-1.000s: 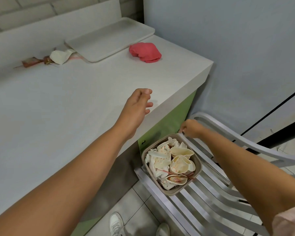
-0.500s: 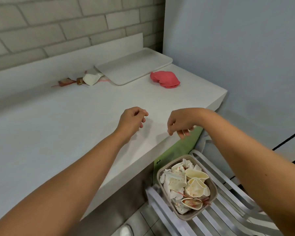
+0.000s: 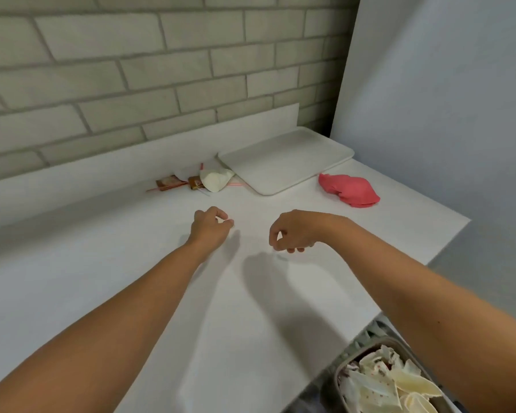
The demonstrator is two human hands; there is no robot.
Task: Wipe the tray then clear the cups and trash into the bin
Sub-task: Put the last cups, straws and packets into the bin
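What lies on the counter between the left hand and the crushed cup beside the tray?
Nothing. In the head view, only bare white counter separates the left hand from the crushed cup.

Grey brick wall (image 3: 131, 70), white counter (image 3: 72, 278).

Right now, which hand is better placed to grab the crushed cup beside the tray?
Left, probably. The left hand hovers empty, directly in line with the crushed cup; the right hand, also empty, is farther over, toward the pink cloth.
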